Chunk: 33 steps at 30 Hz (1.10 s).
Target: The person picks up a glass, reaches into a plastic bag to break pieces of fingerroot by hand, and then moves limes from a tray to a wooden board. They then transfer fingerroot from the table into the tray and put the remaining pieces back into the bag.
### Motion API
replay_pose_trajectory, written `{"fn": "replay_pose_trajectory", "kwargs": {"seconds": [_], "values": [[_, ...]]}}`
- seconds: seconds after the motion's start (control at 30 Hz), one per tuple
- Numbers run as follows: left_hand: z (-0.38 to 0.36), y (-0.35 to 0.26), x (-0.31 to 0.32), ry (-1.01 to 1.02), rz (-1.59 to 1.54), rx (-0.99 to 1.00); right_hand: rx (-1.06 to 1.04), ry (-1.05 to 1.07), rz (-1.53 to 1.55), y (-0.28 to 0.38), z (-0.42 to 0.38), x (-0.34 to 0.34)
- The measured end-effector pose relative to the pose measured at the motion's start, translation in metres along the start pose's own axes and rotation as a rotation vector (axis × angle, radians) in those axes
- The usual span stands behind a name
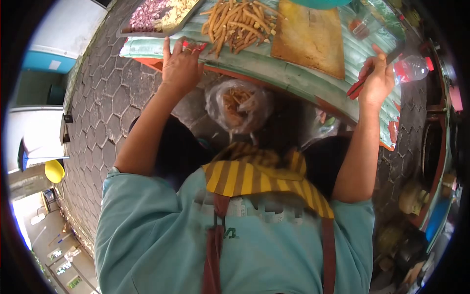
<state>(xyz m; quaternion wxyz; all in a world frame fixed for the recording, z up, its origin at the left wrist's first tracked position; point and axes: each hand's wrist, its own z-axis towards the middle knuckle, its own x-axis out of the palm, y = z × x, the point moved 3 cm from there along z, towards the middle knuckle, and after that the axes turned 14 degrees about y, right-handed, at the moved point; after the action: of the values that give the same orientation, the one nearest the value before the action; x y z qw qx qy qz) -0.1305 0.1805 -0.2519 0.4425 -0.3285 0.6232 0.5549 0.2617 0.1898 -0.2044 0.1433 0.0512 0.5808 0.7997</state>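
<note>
The fingers point(172, 46) of the left hand point(181, 66) are spread and released, lying flat on the near edge of the counter point(293, 81), with the fingertips touching a small red thing point(196, 47) that rests just beside the pile of pale yellow vegetable sticks point(238, 22); what the red thing is cannot be told. The right hand point(378, 81) is clenched around the red handle of a knife point(369, 73), thumb up, and holds it over the counter's right end, with the dark blade pointing away towards a clear plastic bottle with a red cap point(413, 67). Between the two hands lies a wooden cutting board point(308, 39), bare on its surface, with its left edge just beside the sticks and its near edge close to the counter's rim. A grey tray point(161, 14) with purple and pale chopped pieces sits at the far left, its corner near the left hand. The counter is covered with a green ribbed sheet, and its curved near edge runs from one wrist to the other. Under that edge, between the forearms, hangs a clear plastic bag point(239, 105) with more sticks inside, well apart from both hands. Paved ground point(105, 112) shows on the left beyond the left arm, while the right side is crowded with pots and stall gear close to the right elbow.
</note>
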Motion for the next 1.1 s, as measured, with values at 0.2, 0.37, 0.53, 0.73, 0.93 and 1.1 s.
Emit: {"fn": "replay_pose_trajectory", "kwargs": {"seconds": [0.2,0.37,0.53,0.73,0.93,1.1], "values": [[-0.002,0.018,0.010,-0.170,-0.099,0.124,0.011,-0.017,0.112,0.008,-0.004,0.013],[-0.041,-0.041,0.014,0.184,-0.238,0.445,-0.104,-0.009,0.184,0.027,-0.010,0.019],[-0.041,-0.109,0.098,0.553,-0.158,0.589,-0.142,0.034,0.175,0.030,-0.012,0.031],[-0.009,-0.142,0.144,0.570,-0.303,0.370,-0.170,0.075,0.024,0.025,-0.016,0.036],[0.006,-0.177,0.169,0.475,-0.382,0.435,-0.196,0.160,-0.021,0.021,-0.021,0.030],[0.010,-0.188,0.193,0.561,-0.056,0.392,-0.153,0.180,-0.022,0.021,-0.022,0.024]]}}
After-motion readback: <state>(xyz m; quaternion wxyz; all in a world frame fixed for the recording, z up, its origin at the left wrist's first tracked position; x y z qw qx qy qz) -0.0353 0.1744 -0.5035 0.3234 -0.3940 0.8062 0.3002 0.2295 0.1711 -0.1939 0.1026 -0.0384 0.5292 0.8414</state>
